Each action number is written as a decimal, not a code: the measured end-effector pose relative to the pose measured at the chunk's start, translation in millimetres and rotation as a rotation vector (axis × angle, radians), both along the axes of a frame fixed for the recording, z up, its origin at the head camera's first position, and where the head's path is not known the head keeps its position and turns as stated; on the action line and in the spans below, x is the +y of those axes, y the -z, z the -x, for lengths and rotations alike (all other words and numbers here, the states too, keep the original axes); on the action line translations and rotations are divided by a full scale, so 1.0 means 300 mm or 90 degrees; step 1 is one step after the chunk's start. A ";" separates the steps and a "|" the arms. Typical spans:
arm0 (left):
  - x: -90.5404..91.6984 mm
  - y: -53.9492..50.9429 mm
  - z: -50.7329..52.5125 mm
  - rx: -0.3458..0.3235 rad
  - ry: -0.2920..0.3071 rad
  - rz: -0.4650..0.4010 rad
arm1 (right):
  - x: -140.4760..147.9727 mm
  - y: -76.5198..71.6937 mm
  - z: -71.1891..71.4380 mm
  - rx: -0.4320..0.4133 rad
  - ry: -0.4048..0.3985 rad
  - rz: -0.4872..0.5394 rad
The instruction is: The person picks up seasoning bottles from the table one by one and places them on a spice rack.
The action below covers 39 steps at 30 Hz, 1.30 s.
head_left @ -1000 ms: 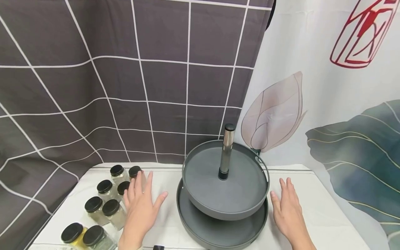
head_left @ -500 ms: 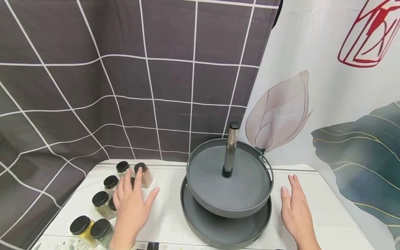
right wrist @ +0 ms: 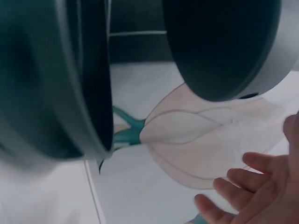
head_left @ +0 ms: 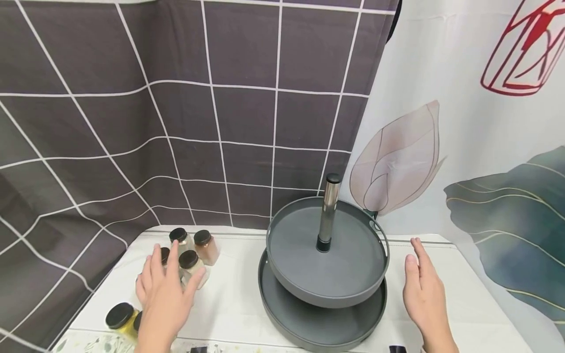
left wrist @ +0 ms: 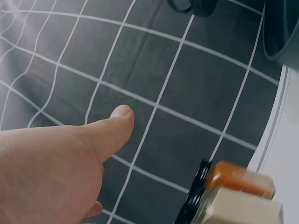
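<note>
My left hand (head_left: 163, 299) hovers over a group of small glass jars with black lids, fingers spread and nothing held. It hides some of them. Beyond it stand a reddish-brown-filled jar (head_left: 207, 250) and a pale-filled jar (head_left: 191, 264); a yellow-filled jar (head_left: 125, 321) is at its near left. In the left wrist view the thumb points out, apart from an orange-brown-filled jar (left wrist: 240, 178). My right hand (head_left: 425, 296), fingers straight, is held to the right of a grey two-tier round tray stand (head_left: 295, 264), not touching it. The right wrist view shows its fingers loosely extended.
A metal post (head_left: 328, 213) with a black cap rises from the stand's upper tier. The lower tray (head_left: 326, 328) is wider and sits on the white tabletop (head_left: 238, 284). A dark grid-patterned curtain (head_left: 247, 117) hangs close behind the table.
My left hand has moved left and nearer over the jars, uncovering those at the back. My right hand has shifted slightly right, turning more edge-on. The head view has shifted slightly; the tray stand stays put.
</note>
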<state>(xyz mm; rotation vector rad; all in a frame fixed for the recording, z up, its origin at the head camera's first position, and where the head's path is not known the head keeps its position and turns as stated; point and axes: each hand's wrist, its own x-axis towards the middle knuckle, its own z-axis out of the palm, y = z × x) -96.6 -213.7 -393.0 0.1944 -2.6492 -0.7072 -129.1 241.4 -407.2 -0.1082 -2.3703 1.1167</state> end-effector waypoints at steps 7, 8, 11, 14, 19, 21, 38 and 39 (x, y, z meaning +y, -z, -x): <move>-0.074 -0.001 -0.032 -0.003 -0.031 0.003 | -0.040 -0.041 0.001 0.033 0.054 0.052; -0.084 -0.002 -0.035 -0.005 -0.033 0.004 | -0.045 -0.046 0.002 0.036 0.054 0.053; -0.116 -0.004 -0.042 -0.005 -0.042 0.011 | -0.052 -0.056 0.007 0.043 0.046 0.056; -0.148 -0.008 -0.055 0.000 -0.049 0.016 | -0.055 -0.061 0.013 0.049 0.031 0.054; -0.195 -0.016 -0.078 -0.010 -0.067 0.014 | -0.054 -0.069 0.022 0.067 0.004 0.049; -0.213 -0.020 -0.083 -0.020 -0.076 0.016 | -0.050 -0.073 0.025 0.068 -0.005 0.050; -0.388 0.020 -0.105 -0.128 -0.063 0.032 | -0.064 -0.081 0.045 0.076 -0.061 0.065; -0.395 0.024 -0.108 -0.137 -0.064 0.033 | -0.064 -0.081 0.045 0.079 -0.062 0.062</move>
